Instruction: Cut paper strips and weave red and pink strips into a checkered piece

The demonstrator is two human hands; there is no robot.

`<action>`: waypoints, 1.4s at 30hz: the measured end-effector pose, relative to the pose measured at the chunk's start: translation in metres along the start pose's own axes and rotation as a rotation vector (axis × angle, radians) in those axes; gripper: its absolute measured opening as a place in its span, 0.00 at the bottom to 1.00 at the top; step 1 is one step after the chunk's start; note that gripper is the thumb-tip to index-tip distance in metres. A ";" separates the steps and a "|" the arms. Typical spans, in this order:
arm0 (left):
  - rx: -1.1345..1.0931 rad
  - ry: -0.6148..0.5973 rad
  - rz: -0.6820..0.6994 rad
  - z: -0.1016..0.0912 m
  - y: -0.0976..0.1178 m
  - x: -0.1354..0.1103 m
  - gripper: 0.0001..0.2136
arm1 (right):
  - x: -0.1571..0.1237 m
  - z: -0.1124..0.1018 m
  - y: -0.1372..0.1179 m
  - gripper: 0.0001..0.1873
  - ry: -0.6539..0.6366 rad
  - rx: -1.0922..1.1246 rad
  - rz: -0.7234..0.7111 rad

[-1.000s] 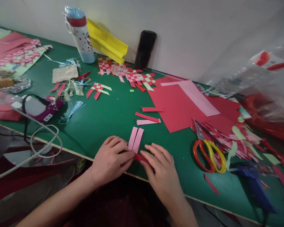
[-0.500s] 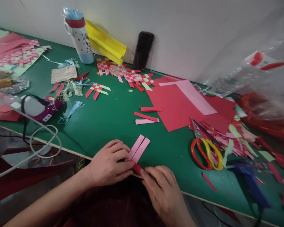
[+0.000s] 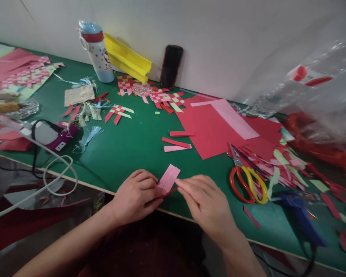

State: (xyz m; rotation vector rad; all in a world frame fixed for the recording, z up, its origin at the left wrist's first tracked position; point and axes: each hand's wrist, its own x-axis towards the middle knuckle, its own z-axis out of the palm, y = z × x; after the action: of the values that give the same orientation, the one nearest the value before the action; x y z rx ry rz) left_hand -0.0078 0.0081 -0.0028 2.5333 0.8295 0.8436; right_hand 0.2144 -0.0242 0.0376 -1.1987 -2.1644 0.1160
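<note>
Near the table's front edge, my left hand [image 3: 138, 196] is closed on the lower left end of two pink paper strips [image 3: 169, 177] lying side by side. A narrow red paper strip [image 3: 167, 193] crosses the pink ones at their lower end. My right hand [image 3: 207, 202] pinches the red strip's free end between thumb and fingers, just right of the pink paper. The left fingers hide where the strips meet. Farther back on the green table lie loose red strips [image 3: 176, 142] and a pink strip [image 3: 174, 148].
Red paper sheets [image 3: 207, 130] lie behind, with scissors [image 3: 246, 184] and paper scraps to the right. A blue glue gun [image 3: 302, 219] is at far right. A bottle [image 3: 99, 54] and a phone [image 3: 171, 66] stand by the wall; a white cable [image 3: 57, 163] loops over the left edge.
My right hand has moved up and lifted the red strip's free end from pointing down right. The two pink strips now lie closer together. My left hand stays nearly in place.
</note>
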 end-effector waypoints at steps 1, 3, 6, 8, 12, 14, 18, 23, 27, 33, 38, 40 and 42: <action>-0.012 0.007 -0.016 0.000 0.000 0.001 0.04 | 0.007 0.001 0.001 0.13 0.000 -0.002 -0.012; -0.039 0.011 -0.046 0.000 0.000 0.002 0.03 | 0.018 0.004 0.002 0.13 0.015 -0.014 -0.028; -0.085 0.018 -0.077 0.000 -0.001 0.005 0.03 | 0.028 0.008 0.004 0.12 0.038 -0.021 -0.030; -0.110 0.032 -0.091 -0.001 -0.002 0.007 0.03 | 0.031 0.010 0.005 0.12 0.058 -0.008 -0.019; -0.137 0.050 -0.140 -0.002 -0.003 0.009 0.04 | 0.029 0.008 0.006 0.14 0.144 0.040 0.083; -0.158 0.049 -0.167 -0.002 -0.002 0.009 0.04 | 0.024 0.005 0.004 0.12 0.213 0.060 0.207; -0.193 0.039 -0.212 -0.003 0.000 0.008 0.06 | 0.006 0.006 -0.003 0.04 0.200 0.098 0.411; -0.191 0.036 -0.220 -0.004 -0.002 0.006 0.06 | -0.008 0.027 -0.014 0.09 -0.151 0.104 0.438; -0.205 0.005 -0.201 -0.004 -0.005 0.004 0.06 | -0.003 0.038 -0.016 0.03 -0.239 0.101 0.442; -0.229 -0.032 -0.145 -0.011 -0.005 0.004 0.11 | 0.001 0.037 -0.012 0.06 -0.264 0.124 0.422; -0.198 -0.042 -0.130 -0.013 -0.003 0.005 0.08 | 0.002 0.038 -0.012 0.06 -0.260 0.098 0.411; -0.143 -0.030 -0.117 -0.009 -0.003 0.004 0.06 | 0.002 0.038 -0.012 0.06 -0.252 0.095 0.398; -0.075 -0.007 -0.100 -0.003 -0.003 0.003 0.03 | 0.001 0.039 -0.012 0.07 -0.247 0.094 0.387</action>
State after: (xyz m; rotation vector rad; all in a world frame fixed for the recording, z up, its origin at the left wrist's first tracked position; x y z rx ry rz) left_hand -0.0094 0.0127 -0.0004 2.4075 0.8973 0.8174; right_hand 0.1831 -0.0216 0.0123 -1.6034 -2.0744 0.5500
